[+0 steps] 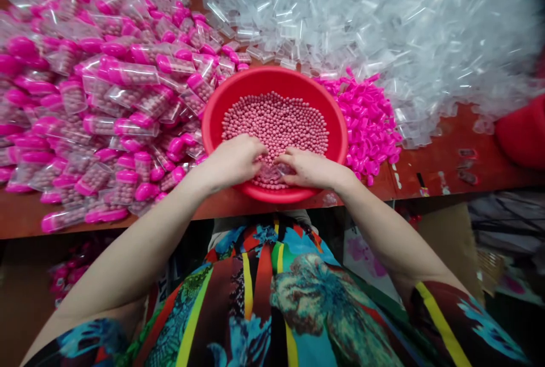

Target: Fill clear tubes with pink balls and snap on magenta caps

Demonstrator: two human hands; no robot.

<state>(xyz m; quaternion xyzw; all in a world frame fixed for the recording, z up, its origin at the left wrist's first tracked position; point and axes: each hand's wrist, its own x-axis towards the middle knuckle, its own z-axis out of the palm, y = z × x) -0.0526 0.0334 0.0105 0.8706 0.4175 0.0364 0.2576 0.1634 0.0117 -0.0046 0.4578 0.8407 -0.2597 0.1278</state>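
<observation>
A red plastic bowl (276, 78) stands at the table's front edge, holding a mass of small round pink beads (276, 120). Both my hands reach into its near side. My left hand (238, 159) is closed, its fingers curled down at the beads. Facing it, my right hand (309, 168) is closed too, thumb and fingers bent inward. Between my fingertips, low among the beads, shows a clear plastic tube (271, 172); both hands appear to grip it, though the fingertips are partly hidden. Right of the bowl lies a heap of bright pink caps (370, 122).
Bead-filled clear tubes with pink caps (123, 74) are piled across the left of the reddish-brown table (426, 171). Loose clear tubes (374, 20) form a large heap at the back right. Part of another red container (523, 134) stands at the right edge.
</observation>
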